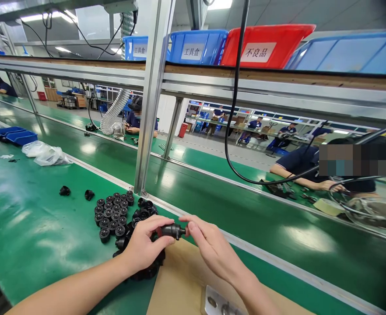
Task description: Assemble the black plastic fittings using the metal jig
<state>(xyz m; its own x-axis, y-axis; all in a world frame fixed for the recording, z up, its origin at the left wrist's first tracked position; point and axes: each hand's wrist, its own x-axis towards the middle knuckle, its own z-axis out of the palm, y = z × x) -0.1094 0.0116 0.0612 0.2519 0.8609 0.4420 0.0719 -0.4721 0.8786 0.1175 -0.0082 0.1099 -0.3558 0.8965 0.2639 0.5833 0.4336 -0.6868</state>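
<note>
Left hand (pixel 145 239) closed around black plastic part (pixel 173 231), thumb on near side, index finger along far side. Part lies crosswise in grip, thin end sticking out toward right hand (pixel 212 245). Right thumb and fingertips at thin end; cannot tell whether they pinch it. Part held above brown sheet (pixel 180 275), beside black caps (pixel 112 214) on green table (pixel 48 227).

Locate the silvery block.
In the head view, the silvery block lies on the brown sheet, at the bottom edge right of centre, below the right hand.
</note>
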